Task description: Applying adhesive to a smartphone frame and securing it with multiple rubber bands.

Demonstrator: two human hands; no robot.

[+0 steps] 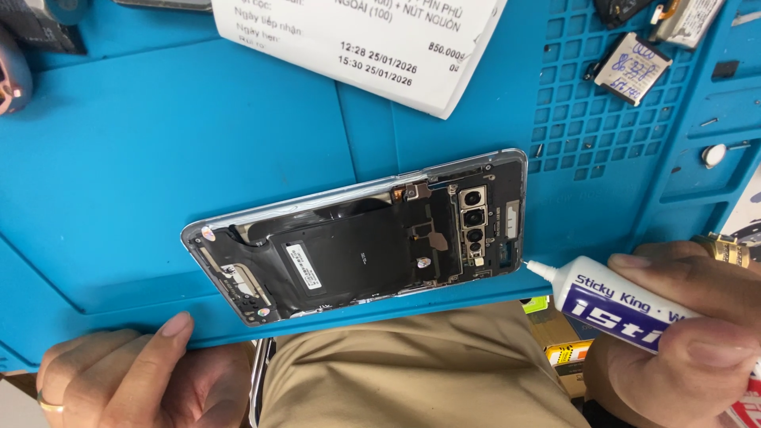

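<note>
Blue mat, glue tube nozzle touching opened phone edge

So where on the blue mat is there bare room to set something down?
The wide flat patch of mat left of the paper slip and above the open phone is bare. The grid section at the right is crowded with small parts. The right hand with the glue tube blocks the phone's right corner.

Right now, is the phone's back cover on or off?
Off. The phone lies on the blue mat with its camera modules and black coil sheet bare inside the frame.
</note>
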